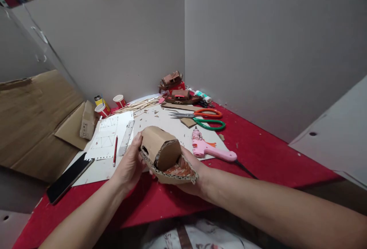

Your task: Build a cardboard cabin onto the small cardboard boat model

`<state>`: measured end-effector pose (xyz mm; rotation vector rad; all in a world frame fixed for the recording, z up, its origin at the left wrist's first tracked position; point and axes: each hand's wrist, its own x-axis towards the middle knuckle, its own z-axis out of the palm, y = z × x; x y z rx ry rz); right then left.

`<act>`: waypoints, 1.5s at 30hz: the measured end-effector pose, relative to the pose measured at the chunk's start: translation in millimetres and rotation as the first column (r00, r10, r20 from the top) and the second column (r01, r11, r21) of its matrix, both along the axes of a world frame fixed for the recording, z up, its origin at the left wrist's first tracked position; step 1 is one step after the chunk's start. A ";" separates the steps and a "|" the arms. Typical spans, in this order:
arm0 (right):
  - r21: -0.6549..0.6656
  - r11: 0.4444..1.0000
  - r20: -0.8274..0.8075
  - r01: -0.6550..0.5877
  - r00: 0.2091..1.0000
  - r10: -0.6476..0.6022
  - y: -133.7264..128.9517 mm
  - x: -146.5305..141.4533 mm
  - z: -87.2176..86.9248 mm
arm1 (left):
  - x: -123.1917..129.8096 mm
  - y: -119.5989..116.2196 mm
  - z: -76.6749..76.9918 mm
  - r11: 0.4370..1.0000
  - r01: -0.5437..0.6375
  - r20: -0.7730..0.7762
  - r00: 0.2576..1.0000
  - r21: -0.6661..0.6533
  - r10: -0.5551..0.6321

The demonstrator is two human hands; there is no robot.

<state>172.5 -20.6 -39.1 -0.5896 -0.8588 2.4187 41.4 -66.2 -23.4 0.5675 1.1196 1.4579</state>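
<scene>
Above the front of the red table, both my hands hold a cardboard model boat (162, 153) with a rounded cabin and a reddish-brown deck at its pointed end. My left hand (130, 163) grips its left side, thumb along the cabin wall. From the right, my right hand (195, 172) cups the hull, and most of its fingers are hidden behind the boat. A pink glue gun (212, 149) lies just beyond my right hand. Farther back rest green-handled scissors (210, 122) and orange-handled scissors (210, 113).
At left are a phone (69, 178), a red pencil (115, 151), a clear ruler (126, 138), drawn paper (104, 138) and a large cardboard box (34, 122). Toward the wall stand paper cups (119, 100), thin wooden sticks (140, 104) and two brown model boats (182, 96).
</scene>
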 end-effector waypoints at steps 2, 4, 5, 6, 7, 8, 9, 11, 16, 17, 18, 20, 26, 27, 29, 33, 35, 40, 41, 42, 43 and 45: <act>0.116 0.988 0.032 0.103 0.994 -0.107 -0.6 -3.7 -1.3 | 3.5 2.8 4.7 1.000 -0.030 0.053 0.998 -0.006 0.030; 0.203 0.964 0.052 0.174 0.981 -0.188 1.6 -5.6 -3.9 | 6.5 5.1 10.8 0.998 -0.059 0.117 0.991 -0.013 0.060; 0.246 0.949 0.070 0.195 0.973 -0.218 4.2 -5.1 -4.7 | 7.0 6.0 13.7 0.997 -0.070 0.151 0.986 -0.016 0.072; 0.287 0.937 0.095 0.200 0.967 -0.235 7.9 -3.3 -4.8 | 6.6 6.9 16.1 0.997 -0.078 0.181 0.980 -0.023 0.081; 0.327 0.926 0.125 0.191 0.962 -0.242 12.4 -0.1 -3.7 | 5.4 7.6 17.9 0.996 -0.082 0.211 0.974 -0.036 0.088; 0.368 0.913 0.156 0.176 0.956 -0.247 17.6 4.3 -1.4 | 3.4 8.4 19.0 0.995 -0.091 0.238 0.966 -0.051 0.101; 0.405 0.899 0.183 0.164 0.949 -0.256 22.9 9.7 2.1 | 0.9 9.3 19.4 0.992 -0.108 0.262 0.957 -0.062 0.121; 0.499 0.845 0.195 0.192 0.925 -0.326 32.1 21.8 11.2 | -4.3 11.6 18.6 0.986 -0.150 0.299 0.940 -0.072 0.165; 0.832 0.513 0.069 0.212 0.877 -0.475 33.4 39.9 25.4 | -8.9 21.3 13.1 0.984 -0.156 0.319 0.932 -0.081 0.174; 0.867 0.476 0.087 0.149 0.894 -0.440 31.0 40.1 25.2 | -8.4 23.7 12.0 0.986 -0.144 0.318 0.934 -0.077 0.162; 0.893 0.444 0.122 0.078 0.906 -0.405 28.9 39.4 24.5 | -7.9 26.1 10.9 0.989 -0.130 0.315 0.938 -0.072 0.146; 0.919 0.391 0.205 -0.047 0.905 -0.372 26.5 36.1 23.1 | -7.2 30.8 8.9 0.993 -0.093 0.313 0.943 -0.067 0.109; 0.942 0.297 0.262 -0.154 0.892 -0.367 36.3 25.5 26.4 | -10.7 42.8 5.4 0.996 -0.036 0.330 0.942 -0.086 0.062; 0.942 0.292 0.268 -0.163 0.890 -0.368 38.8 24.1 26.8 | -11.8 44.4 4.4 0.995 -0.040 0.324 0.944 -0.086 0.066; 0.938 0.294 0.289 -0.184 0.883 -0.371 43.8 21.2 26.4 | -14.2 47.2 0.6 0.995 -0.058 0.303 0.950 -0.083 0.081; 0.923 0.330 0.315 -0.196 0.878 -0.361 52.8 16.3 23.1 | -18.8 51.0 -10.9 0.992 -0.076 0.236 0.967 -0.096 0.096; 0.925 0.328 0.307 -0.191 0.885 -0.351 56.5 15.0 21.4 | -20.0 52.0 -14.7 0.995 -0.058 0.217 0.973 -0.084 0.075; 0.968 0.189 0.226 -0.164 0.898 -0.377 62.1 14.3 16.2 | -18.5 50.8 -12.8 0.995 -0.094 0.255 0.963 0.029 0.084; 0.973 0.163 0.216 -0.165 0.899 -0.380 62.8 13.9 14.8 | -17.5 49.6 -11.9 0.994 -0.104 0.272 0.958 0.025 0.093; 0.976 0.144 0.209 -0.166 0.901 -0.379 63.4 13.5 13.2 | -16.3 48.0 -11.2 0.993 -0.113 0.285 0.953 0.017 0.103; 0.978 0.131 0.199 -0.160 0.905 -0.376 63.9 12.8 11.7 | -14.8 46.0 -10.7 0.993 -0.119 0.290 0.951 0.012 0.111; 0.983 0.120 0.177 -0.142 0.912 -0.371 64.6 11.4 9.6 | -11.1 41.3 -10.2 0.993 -0.117 0.286 0.952 0.020 0.106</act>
